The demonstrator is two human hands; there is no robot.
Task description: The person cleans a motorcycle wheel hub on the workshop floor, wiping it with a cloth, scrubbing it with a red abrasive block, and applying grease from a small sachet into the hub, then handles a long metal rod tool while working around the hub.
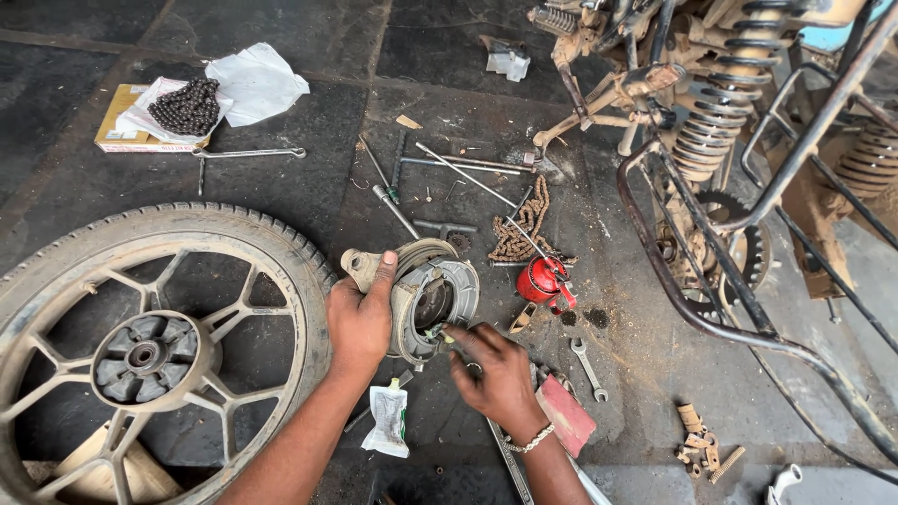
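- Dark, oil-stained stone floor [309, 178], workshop setting, parts scattered everywhere.
- 9 o'clock: alloy wheel with tyre [140, 346] lies flat, hub up.
- 11 o'clock: new chain coiled on white paper over a flat cardboard box [187, 105]; a long spanner [248, 152] lies just below it.
- Centre: left hand [360, 323] is clamped on the brake drum plate [426, 295], thumb over the upper rim, plate tilted on edge just above the floor, beside the tyre.
- Right hand [500, 374] at 5 o'clock of the plate, fingertips pinched in at its lower edge; whether they grip a small part, I cannot tell.
- Handling judgement: cast metal, stiff, fairly heavy, likely greasy and slippery; best held by the outer rim or arm lug, clear of the shoes.
- 6 o'clock: small white sachet [388, 421] on the floor.
- 12 to 1 o'clock: rods, screwdrivers, old rusty chain [524, 229], red oil can [544, 281].
- 4 o'clock: small open spanner [589, 367]; red cloth-like pad [566, 414] by the right wrist.
- 2 o'clock: stripped motorcycle rear frame [739, 168], springs and sprocket exposed.
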